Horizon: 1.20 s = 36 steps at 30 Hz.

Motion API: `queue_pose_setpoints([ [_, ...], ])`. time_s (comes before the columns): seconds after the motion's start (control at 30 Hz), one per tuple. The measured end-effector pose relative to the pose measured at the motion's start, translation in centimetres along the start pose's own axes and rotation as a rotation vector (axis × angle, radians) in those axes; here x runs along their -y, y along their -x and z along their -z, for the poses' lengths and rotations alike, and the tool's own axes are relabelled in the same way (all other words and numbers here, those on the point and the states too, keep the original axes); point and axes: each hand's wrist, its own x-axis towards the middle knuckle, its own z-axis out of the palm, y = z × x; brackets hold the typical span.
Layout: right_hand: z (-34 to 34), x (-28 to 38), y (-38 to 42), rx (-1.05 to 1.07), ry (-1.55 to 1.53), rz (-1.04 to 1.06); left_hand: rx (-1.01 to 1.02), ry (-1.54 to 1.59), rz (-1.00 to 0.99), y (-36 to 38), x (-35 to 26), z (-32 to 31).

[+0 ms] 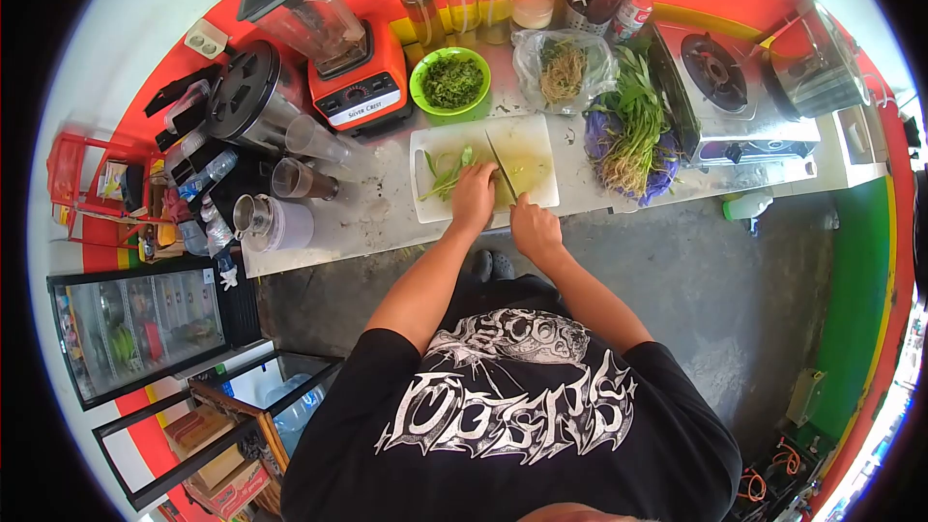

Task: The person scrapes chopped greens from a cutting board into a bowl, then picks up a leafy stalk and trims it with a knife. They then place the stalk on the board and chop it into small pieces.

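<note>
Greens (445,172) on board (536,153), near edge, against curled left hand (474,196); right hand (535,226) clasps knife (501,163).

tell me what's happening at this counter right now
A person is working greens on a white board. The right hand grips a knife, its blade over the board; the left hand is at the greens, close beside the blade. A bowl of chopped greens stands behind the board, and a rooted bunch lies between board and stove.
</note>
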Motion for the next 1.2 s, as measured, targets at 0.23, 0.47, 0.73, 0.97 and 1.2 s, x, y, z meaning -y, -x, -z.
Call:
queue_pose_setpoints([
  [0.23,2.1,1.0,-0.1,0.034,0.07,-0.003,-0.015,-0.112,-0.013,-0.1,0.3,0.2],
  [0.47,1.0,1.4,-1.5,0.115,0.005,-0.018,0.022,-0.038,-0.026,0.0,0.5,0.2],
  [0.73,1.9,1.5,-2.3,0.126,0.047,0.044,0.02,-0.035,-0.044,-0.1,0.3,-0.1],
  [0.97,0.4,1.9,-2.3,0.098,0.069,-0.011,0.044,-0.03,0.003,0.3,0.6,-0.2],
  [1.2,1.5,2.2,-1.9,0.135,0.041,0.006,0.045,-0.006,0.003,0.5,0.5,-0.1],
])
